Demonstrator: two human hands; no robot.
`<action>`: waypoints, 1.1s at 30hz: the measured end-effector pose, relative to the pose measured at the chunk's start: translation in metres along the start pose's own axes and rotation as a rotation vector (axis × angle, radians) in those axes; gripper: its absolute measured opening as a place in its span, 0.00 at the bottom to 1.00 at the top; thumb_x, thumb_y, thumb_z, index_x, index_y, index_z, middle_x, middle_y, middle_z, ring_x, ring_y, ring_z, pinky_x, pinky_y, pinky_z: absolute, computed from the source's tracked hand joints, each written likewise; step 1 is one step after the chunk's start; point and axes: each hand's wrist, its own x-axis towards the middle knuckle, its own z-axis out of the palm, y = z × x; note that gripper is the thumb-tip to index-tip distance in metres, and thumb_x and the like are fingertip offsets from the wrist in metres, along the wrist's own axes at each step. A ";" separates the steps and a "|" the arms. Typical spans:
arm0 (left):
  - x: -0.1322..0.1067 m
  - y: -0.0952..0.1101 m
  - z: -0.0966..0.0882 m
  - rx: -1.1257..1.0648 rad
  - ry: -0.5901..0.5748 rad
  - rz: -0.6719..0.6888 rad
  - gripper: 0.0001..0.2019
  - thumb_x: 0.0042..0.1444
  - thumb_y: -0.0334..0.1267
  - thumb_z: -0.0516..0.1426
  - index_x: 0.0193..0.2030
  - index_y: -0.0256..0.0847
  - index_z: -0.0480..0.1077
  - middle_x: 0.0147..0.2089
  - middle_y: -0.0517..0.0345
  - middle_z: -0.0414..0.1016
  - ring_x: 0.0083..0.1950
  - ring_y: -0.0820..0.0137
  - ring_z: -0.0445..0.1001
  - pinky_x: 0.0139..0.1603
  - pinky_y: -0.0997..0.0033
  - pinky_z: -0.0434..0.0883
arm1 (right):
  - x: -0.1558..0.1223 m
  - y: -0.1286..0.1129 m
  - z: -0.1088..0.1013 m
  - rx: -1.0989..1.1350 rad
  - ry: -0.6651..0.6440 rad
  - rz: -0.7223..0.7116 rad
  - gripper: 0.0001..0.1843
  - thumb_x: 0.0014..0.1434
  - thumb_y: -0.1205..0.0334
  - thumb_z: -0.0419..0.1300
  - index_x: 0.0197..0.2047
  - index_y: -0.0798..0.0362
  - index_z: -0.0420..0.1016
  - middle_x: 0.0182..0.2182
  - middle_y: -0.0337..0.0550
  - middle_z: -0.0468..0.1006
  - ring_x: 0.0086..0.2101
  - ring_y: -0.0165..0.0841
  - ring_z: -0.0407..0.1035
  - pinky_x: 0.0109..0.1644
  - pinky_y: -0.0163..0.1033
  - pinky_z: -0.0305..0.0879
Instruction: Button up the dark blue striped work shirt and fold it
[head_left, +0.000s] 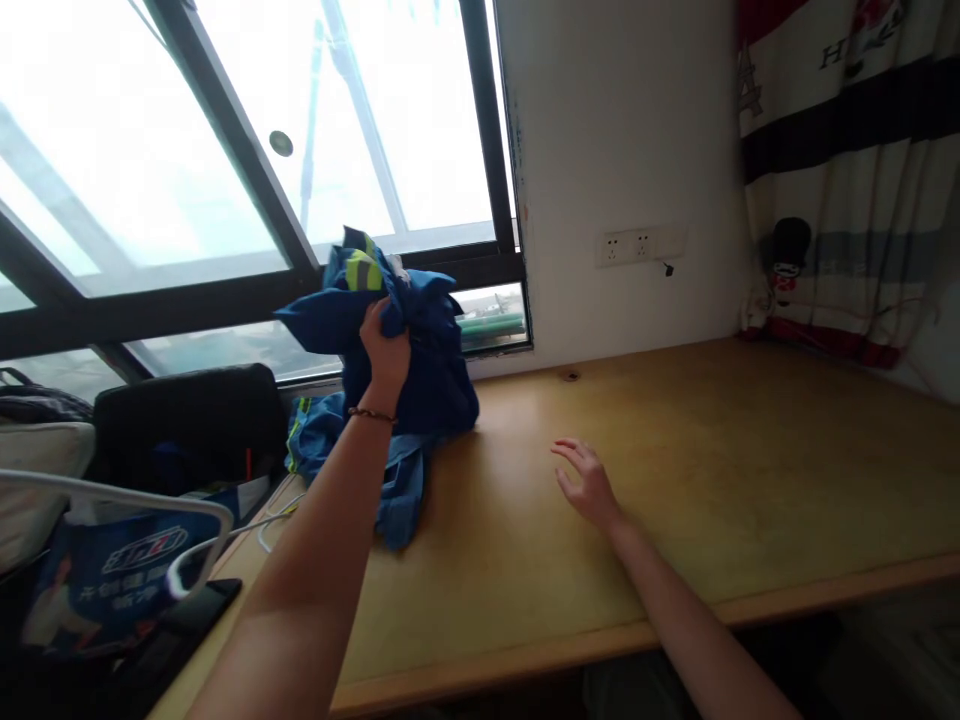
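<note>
My left hand grips a dark blue garment with a yellow-green and grey reflective strip, lifted up before the window at the back left of the table. Its lower folds hang down to a lighter blue garment, which lies bunched on the wooden tabletop with one end stretched toward me. Over the middle of the table, my right hand holds nothing; its fingers are apart and slightly curled. Whether that hand touches the surface I cannot tell.
A black bag and a blue printed bag stand at the left. A white tubular frame and cable cross in front of them. The window rises behind the table; wall sockets and a curtain are at the right.
</note>
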 end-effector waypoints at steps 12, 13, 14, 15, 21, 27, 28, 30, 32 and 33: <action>-0.180 -0.132 -0.081 0.621 0.032 -0.666 0.13 0.43 0.36 0.57 0.37 0.32 0.68 0.38 0.41 0.73 0.42 0.52 0.71 0.39 0.57 0.67 | -0.009 0.006 0.013 -0.039 -0.220 0.025 0.11 0.51 0.71 0.52 0.35 0.51 0.72 0.34 0.42 0.73 0.36 0.33 0.67 0.43 0.39 0.63; -0.183 -0.135 -0.082 0.625 0.031 -0.672 0.13 0.44 0.36 0.57 0.37 0.32 0.68 0.38 0.41 0.73 0.43 0.52 0.71 0.39 0.58 0.67 | -0.010 0.007 0.013 -0.047 -0.240 0.033 0.10 0.52 0.70 0.52 0.34 0.52 0.72 0.33 0.42 0.73 0.35 0.33 0.67 0.43 0.38 0.63; -0.184 -0.136 -0.082 0.626 0.028 -0.670 0.13 0.44 0.37 0.56 0.38 0.33 0.68 0.39 0.43 0.73 0.43 0.54 0.71 0.40 0.59 0.67 | -0.011 0.008 0.013 -0.054 -0.255 0.041 0.10 0.52 0.70 0.52 0.33 0.52 0.73 0.32 0.42 0.73 0.35 0.32 0.67 0.42 0.37 0.63; -0.185 -0.136 -0.082 0.626 0.022 -0.666 0.14 0.45 0.37 0.56 0.39 0.34 0.67 0.39 0.44 0.73 0.44 0.55 0.70 0.41 0.60 0.67 | -0.012 0.009 0.014 -0.059 -0.269 0.048 0.10 0.52 0.70 0.52 0.33 0.52 0.73 0.31 0.42 0.74 0.34 0.32 0.68 0.41 0.37 0.63; -0.208 -0.111 -0.074 0.777 0.118 -0.446 0.32 0.47 0.40 0.55 0.57 0.29 0.51 0.55 0.35 0.57 0.57 0.53 0.57 0.54 0.54 0.57 | -0.014 0.019 0.018 -0.082 -0.283 0.073 0.10 0.52 0.68 0.51 0.31 0.53 0.74 0.29 0.42 0.75 0.30 0.31 0.68 0.37 0.35 0.63; -0.219 -0.054 -0.044 0.695 -0.107 -0.002 0.26 0.52 0.36 0.51 0.58 0.31 0.51 0.62 0.39 0.44 0.65 0.56 0.40 0.61 0.51 0.46 | -0.014 0.030 0.018 -0.207 -0.173 0.104 0.13 0.55 0.63 0.50 0.24 0.53 0.71 0.23 0.41 0.73 0.25 0.30 0.65 0.30 0.33 0.57; -0.221 -0.044 -0.036 0.642 -0.175 0.038 0.23 0.53 0.36 0.50 0.56 0.33 0.54 0.62 0.42 0.47 0.65 0.58 0.40 0.62 0.51 0.46 | -0.014 0.031 0.017 -0.243 -0.147 0.123 0.15 0.56 0.61 0.50 0.21 0.53 0.69 0.20 0.41 0.72 0.23 0.29 0.63 0.28 0.32 0.55; -0.227 -0.023 -0.018 0.529 -0.295 0.065 0.18 0.54 0.36 0.49 0.53 0.38 0.59 0.60 0.46 0.53 0.65 0.60 0.42 0.62 0.53 0.47 | -0.015 0.034 0.015 -0.308 -0.096 0.161 0.18 0.56 0.58 0.49 0.17 0.53 0.66 0.16 0.39 0.68 0.19 0.28 0.59 0.24 0.32 0.50; -0.240 -0.002 0.000 0.398 -0.423 0.059 0.16 0.55 0.36 0.48 0.51 0.41 0.62 0.59 0.50 0.57 0.64 0.62 0.45 0.62 0.55 0.49 | -0.017 0.035 0.014 -0.341 -0.059 0.187 0.21 0.56 0.56 0.48 0.15 0.53 0.64 0.14 0.38 0.66 0.17 0.27 0.55 0.23 0.33 0.46; -0.248 0.008 0.008 0.322 -0.500 0.064 0.16 0.55 0.36 0.48 0.51 0.43 0.62 0.58 0.51 0.58 0.64 0.63 0.46 0.62 0.56 0.50 | -0.017 0.036 0.013 -0.346 -0.049 0.195 0.21 0.57 0.56 0.48 0.15 0.53 0.63 0.13 0.37 0.65 0.17 0.27 0.54 0.23 0.33 0.45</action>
